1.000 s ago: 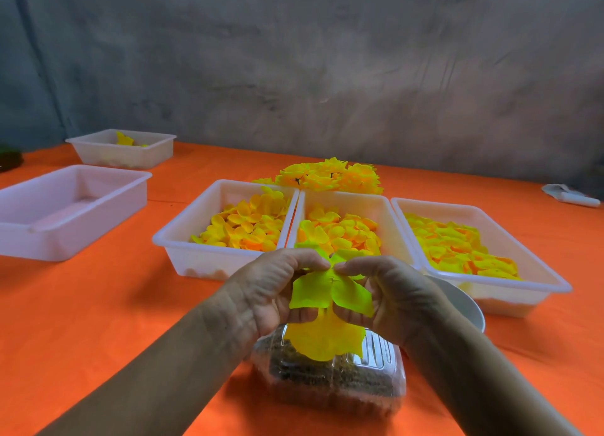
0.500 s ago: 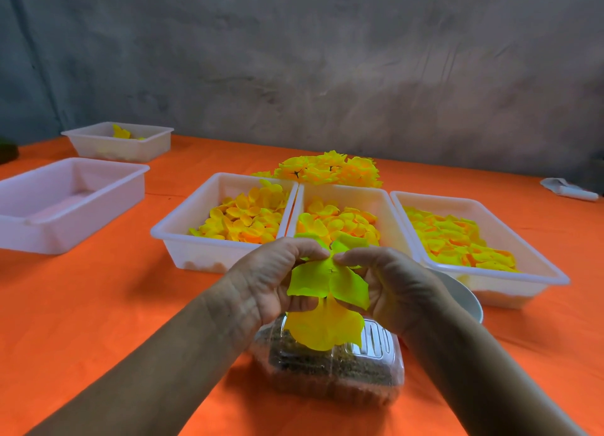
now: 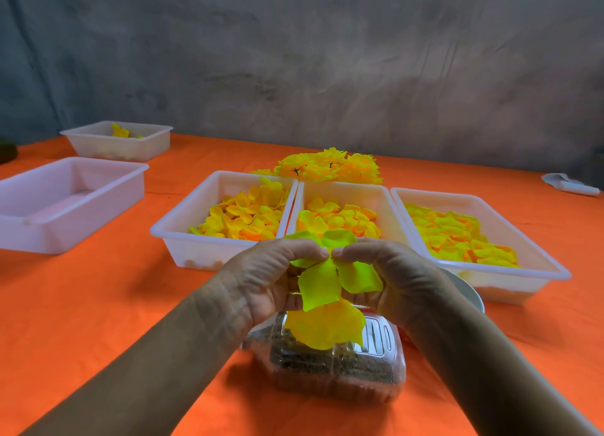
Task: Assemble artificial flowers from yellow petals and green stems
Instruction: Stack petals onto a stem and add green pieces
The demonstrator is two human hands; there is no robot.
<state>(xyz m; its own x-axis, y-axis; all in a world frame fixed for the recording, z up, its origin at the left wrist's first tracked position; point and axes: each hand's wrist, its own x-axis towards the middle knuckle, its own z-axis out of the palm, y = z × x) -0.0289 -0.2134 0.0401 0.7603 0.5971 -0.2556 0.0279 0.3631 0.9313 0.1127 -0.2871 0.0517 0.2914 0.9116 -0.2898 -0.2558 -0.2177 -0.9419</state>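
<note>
- We see an orange table point(image 3: 98, 305) running back to a grey wall point(image 3: 327, 59).
- Near its left edge sits a big white tray point(image 3: 19, 226); we cannot tell whether anything lies in it.
- Three white trays stand side by side in the middle: the left tray point(image 3: 183, 226), the mid tray point(image 3: 385, 206) and the right tray point(image 3: 536, 259). The rims of the left and mid ones touch, and each tray holds loose yellow and orange petals point(image 3: 245, 216).
- A far tray point(image 3: 130, 148) stands at the back left, with a few yellow pieces inside.
- Just behind the three trays we find a heap of done flowers point(image 3: 330, 166).
- A clear box point(image 3: 376, 360) with dark bits inside lies close to us, under our hands.
- A white bowl point(image 3: 470, 293) peeks out behind our right wrist, just in front of the right tray.
- Our left hand point(image 3: 261, 282) and right hand point(image 3: 402, 278) meet above the clear box, thumbs nearly tip to tip, each pinching the top of the flower point(image 3: 327, 298) between them.
- The flower is a bunch of yellow-green petals; its lowest petal hangs over the box lid.
- A small white item point(image 3: 570, 184) lies at the far right; we cannot tell what it is.
</note>
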